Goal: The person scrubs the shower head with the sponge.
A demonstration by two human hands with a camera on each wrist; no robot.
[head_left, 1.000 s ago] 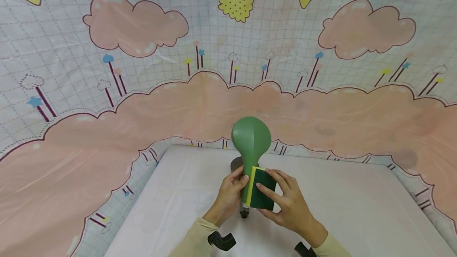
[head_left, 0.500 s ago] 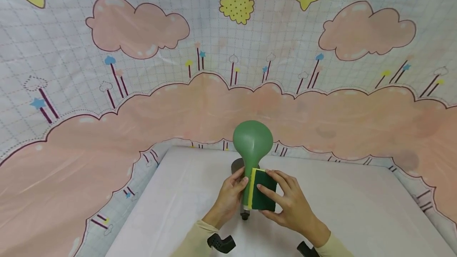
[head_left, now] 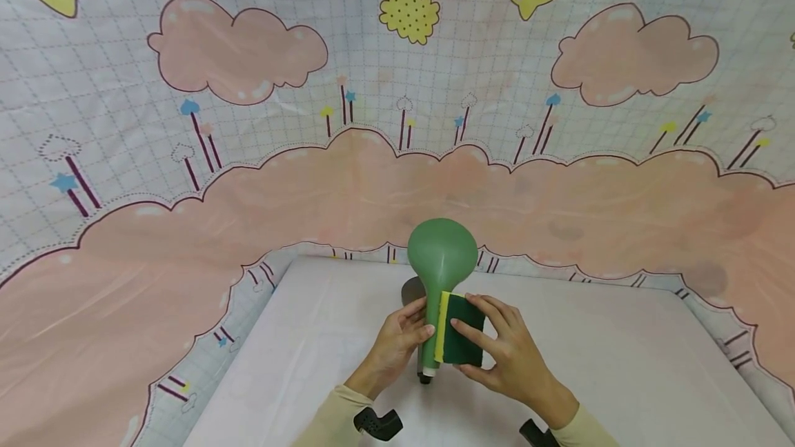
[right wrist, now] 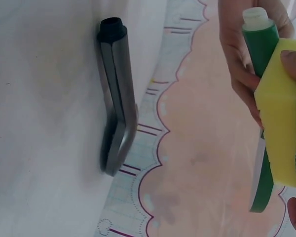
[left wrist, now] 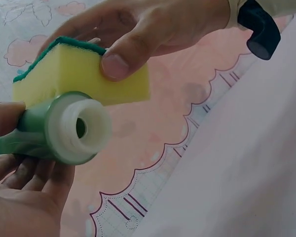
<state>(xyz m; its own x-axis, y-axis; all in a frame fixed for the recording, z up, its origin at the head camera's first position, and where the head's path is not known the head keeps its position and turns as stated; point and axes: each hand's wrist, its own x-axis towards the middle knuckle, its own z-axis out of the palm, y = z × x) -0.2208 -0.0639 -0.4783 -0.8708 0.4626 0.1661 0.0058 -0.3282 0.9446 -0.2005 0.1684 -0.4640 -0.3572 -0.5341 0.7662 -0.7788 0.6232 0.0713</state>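
Note:
Raised over the table is a green handheld shower head (head_left: pixel 442 254), its round head uppermost and its white threaded end (left wrist: pixel 89 126) lowest. My left hand (head_left: pixel 391 350) grips the handle between thumb and fingers. In my right hand (head_left: pixel 512 350) is a yellow sponge with a dark green scouring side (head_left: pixel 466 333), pinched between thumb and spread fingers. The sponge's yellow side (right wrist: pixel 281 113) lies against the handle's right side. A grey shower head (right wrist: pixel 121 84) with a black end lies on the table below, partly hidden by my left hand and the green handle in the head view.
The white table (head_left: pixel 298 336) reaches out on both sides of the hands. Behind it hangs a patterned cloth (head_left: pixel 348 192) with clouds and stars. A dark wrist device (head_left: pixel 379 424) sits at each sleeve.
The green shower head has come lower in the head view, and more of its white end shows below the sponge. Both hands keep their hold; the right hand and sponge have shifted slightly right.

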